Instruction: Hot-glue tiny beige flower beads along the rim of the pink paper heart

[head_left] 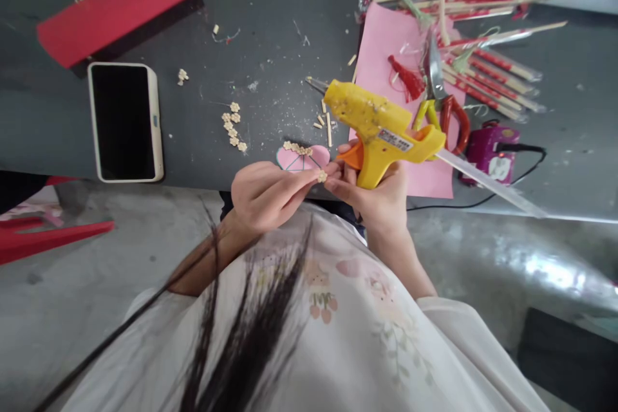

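Note:
My right hand (381,196) is wrapped round the handle of a yellow hot glue gun (371,116). Its nozzle points to the upper left, and a clear glue stick (492,183) sticks out of the back. Between the fingertips of my left hand (268,196) is a small pale flower (322,176), close to my right thumb. Just beyond my left hand lies a pink rounded piece (318,154) with dark lines; a row of pale flowers (297,149) runs along its upper part. My left hand hides its near edge. More loose flowers (234,125) form a curve to the left.
A white-framed device with a black screen (120,122) lies left, below a red box (120,3). At right are pink paper (381,38), scissors (437,77), wrapped sticks (502,74) and a purple corded device (487,151). Small pale sticks (329,129) lie near the nozzle.

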{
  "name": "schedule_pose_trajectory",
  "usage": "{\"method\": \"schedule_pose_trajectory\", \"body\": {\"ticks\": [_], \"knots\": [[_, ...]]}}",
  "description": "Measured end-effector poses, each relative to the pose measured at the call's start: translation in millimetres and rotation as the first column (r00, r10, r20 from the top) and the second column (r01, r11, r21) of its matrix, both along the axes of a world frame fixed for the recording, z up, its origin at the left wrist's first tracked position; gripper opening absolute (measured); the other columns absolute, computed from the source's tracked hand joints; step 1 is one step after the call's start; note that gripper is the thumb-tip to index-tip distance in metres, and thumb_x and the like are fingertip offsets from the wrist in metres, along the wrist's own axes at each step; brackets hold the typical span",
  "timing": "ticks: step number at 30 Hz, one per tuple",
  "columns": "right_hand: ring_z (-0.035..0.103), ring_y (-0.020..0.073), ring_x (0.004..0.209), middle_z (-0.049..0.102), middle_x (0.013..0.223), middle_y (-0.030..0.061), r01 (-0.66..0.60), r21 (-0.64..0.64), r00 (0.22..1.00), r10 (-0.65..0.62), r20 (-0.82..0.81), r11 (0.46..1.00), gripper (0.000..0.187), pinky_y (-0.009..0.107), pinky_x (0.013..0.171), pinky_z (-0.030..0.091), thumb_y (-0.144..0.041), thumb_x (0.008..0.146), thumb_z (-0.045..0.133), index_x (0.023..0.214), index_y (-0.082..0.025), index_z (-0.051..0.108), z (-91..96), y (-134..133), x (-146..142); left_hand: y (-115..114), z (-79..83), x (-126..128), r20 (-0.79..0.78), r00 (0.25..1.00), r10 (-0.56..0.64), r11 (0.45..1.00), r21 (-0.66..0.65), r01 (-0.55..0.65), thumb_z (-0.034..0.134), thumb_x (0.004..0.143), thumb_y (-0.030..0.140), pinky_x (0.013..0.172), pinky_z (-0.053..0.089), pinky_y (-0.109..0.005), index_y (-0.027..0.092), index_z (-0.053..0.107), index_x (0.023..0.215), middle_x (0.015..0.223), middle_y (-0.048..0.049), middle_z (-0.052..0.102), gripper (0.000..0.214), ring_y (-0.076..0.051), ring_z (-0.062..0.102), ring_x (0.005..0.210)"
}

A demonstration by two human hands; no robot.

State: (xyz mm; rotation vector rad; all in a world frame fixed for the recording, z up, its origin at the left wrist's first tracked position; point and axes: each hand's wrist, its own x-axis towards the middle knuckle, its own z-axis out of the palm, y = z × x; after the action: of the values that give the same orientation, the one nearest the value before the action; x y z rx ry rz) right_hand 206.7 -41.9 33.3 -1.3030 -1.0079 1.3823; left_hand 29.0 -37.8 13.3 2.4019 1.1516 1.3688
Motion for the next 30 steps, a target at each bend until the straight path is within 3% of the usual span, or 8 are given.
{"method": "schedule_pose_trajectory", "body": {"ticks": [3,7,14,20,22,25,27,30], "knots": [[0.072,0.0127,0.066,0.071,0.07,-0.0077,-0.012,0.055,0.999,0.015,-0.047,0.998,0.036,0.025,0.065,0.064,-0.014,0.068,0.082,0.097,-0.027,0.066,2.2,-1.5,-0.9,-0.8,0.0,-0.1,0.032,0.999,0.003,1.0,0.031,-0.004,0.07,0.087,0.012,0.055,0.046,-0.025,0.02,0.068,0.101,0.064,0.0037,0.07,0.017,-0.01,0.059,0.052],[0.074,0.0156,0.071,0.063,0.059,-0.0101,-0.005,0.08,1.0,0.007,-0.022,0.997,0.039,0.026,0.068,0.064,-0.012,0.064,0.085,0.095,-0.026,0.065,3.3,-2.3,-2.5,-3.3,1.0,-2.1,0.006,1.0,0.005,1.0,-0.007,-0.005,0.07,0.087,0.01,0.056,0.046,-0.026,0.021,0.07,0.1,0.067,0.0031,0.07,0.017,-0.012,0.061,0.054],[0.072,0.0166,0.069,0.067,0.068,-0.007,0.005,0.013,0.998,-0.006,0.055,1.0,0.04,0.031,0.067,0.064,-0.025,0.065,0.087,0.095,-0.028,0.059,5.5,-2.6,-5.9,-2.9,4.0,-1.2,0.055,0.998,-0.023,0.999,-0.021,0.024,0.071,0.084,0.006,0.055,0.045,-0.024,0.016,0.07,0.099,0.067,0.0033,0.07,0.018,-0.009,0.057,0.052],[0.072,0.0213,0.075,0.06,0.063,-0.0064,0.012,-0.006,0.994,-0.011,0.107,1.0,0.046,0.04,0.075,0.064,-0.041,0.064,0.089,0.096,-0.029,0.057,4.1,-2.8,-4.8,-2.4,3.5,-2.0,0.034,0.999,-0.015,0.996,-0.087,0.018,0.067,0.09,0.015,0.057,0.047,-0.022,0.022,0.073,0.097,0.066,0.0038,0.072,0.012,-0.009,0.058,0.05],[0.072,0.0209,0.075,0.058,0.061,-0.0067,0.013,0.004,0.994,-0.013,0.11,1.0,0.045,0.039,0.076,0.063,-0.042,0.066,0.087,0.097,-0.028,0.058,1.5,-2.8,-3.3,-2.8,4.3,-2.1,0.007,1.0,0.005,0.986,-0.165,-0.004,0.066,0.092,0.021,0.058,0.047,-0.021,0.023,0.075,0.095,0.067,0.0027,0.073,0.009,-0.008,0.061,0.053],[0.07,0.019,0.074,0.056,0.063,-0.0066,0.015,0.013,0.995,-0.016,0.101,1.0,0.041,0.037,0.076,0.062,-0.041,0.069,0.085,0.098,-0.027,0.06,-0.8,-2.3,-2.4,-3.5,6.6,0.4,0.129,0.99,0.052,0.899,-0.438,0.01,0.068,0.093,0.034,0.053,0.046,-0.019,0.021,0.076,0.09,0.07,0.0013,0.073,0.015,-0.007,0.06,0.052],[0.069,0.0178,0.073,0.058,0.066,-0.0059,0.014,0.015,0.995,-0.016,0.094,1.0,0.039,0.036,0.075,0.062,-0.041,0.069,0.084,0.097,-0.026,0.061,-1.0,-1.9,-2.7,-3.4,7.9,3.1,0.275,0.957,0.094,0.79,-0.605,0.096,0.072,0.089,0.04,0.047,0.043,-0.017,0.019,0.076,0.085,0.064,0.0027,0.069,0.021,-0.005,0.055,0.047],[0.067,0.0166,0.071,0.057,0.066,-0.0063,0.01,0.028,0.997,-0.012,0.072,1.0,0.038,0.035,0.073,0.061,-0.041,0.069,0.084,0.097,-0.027,0.062,-1.4,-1.7,-3.0,-2.3,8.3,6.0,0.432,0.888,0.154,0.617,-0.744,0.255,0.078,0.082,0.044,0.04,0.04,-0.017,0.018,0.074,0.08,0.056,0.0047,0.063,0.027,-0.005,0.051,0.041]]}}
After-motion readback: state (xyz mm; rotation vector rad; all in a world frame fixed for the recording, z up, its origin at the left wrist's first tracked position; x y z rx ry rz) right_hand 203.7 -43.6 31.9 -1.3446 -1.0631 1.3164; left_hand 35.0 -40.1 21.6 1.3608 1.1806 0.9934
